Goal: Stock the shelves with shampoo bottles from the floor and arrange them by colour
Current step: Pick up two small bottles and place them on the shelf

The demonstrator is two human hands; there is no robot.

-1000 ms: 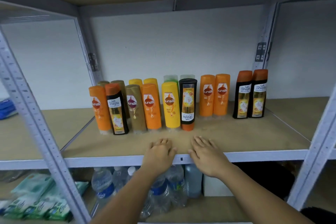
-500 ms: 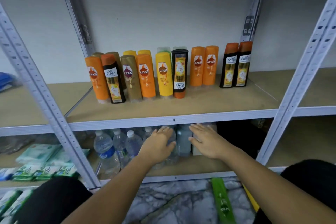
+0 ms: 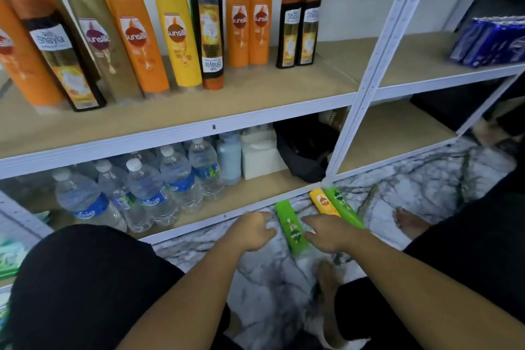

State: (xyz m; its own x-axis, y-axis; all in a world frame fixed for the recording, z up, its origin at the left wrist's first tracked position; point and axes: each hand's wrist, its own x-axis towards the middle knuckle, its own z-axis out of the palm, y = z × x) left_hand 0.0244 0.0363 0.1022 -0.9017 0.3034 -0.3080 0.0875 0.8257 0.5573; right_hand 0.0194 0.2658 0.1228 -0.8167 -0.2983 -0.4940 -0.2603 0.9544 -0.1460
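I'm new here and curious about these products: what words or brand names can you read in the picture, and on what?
"sunsilk": orange bottle, yellow bottle and brown bottle on the shelf.
"Shayla": black bottle on the shelf, and the upside-down black bottle, where it reads inverted.
"sunsilk": green bottle lying on the floor.
Labels on the water bottles, the blue packs and all small print: too blurred to read.

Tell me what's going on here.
A person crouches at the shelving with left hand and right hand open on either side of a green shampoo bottle lying on the floor, neither gripping it. A yellow bottle and a second green bottle lie beyond. Orange bottles and others already stand on the shelf.
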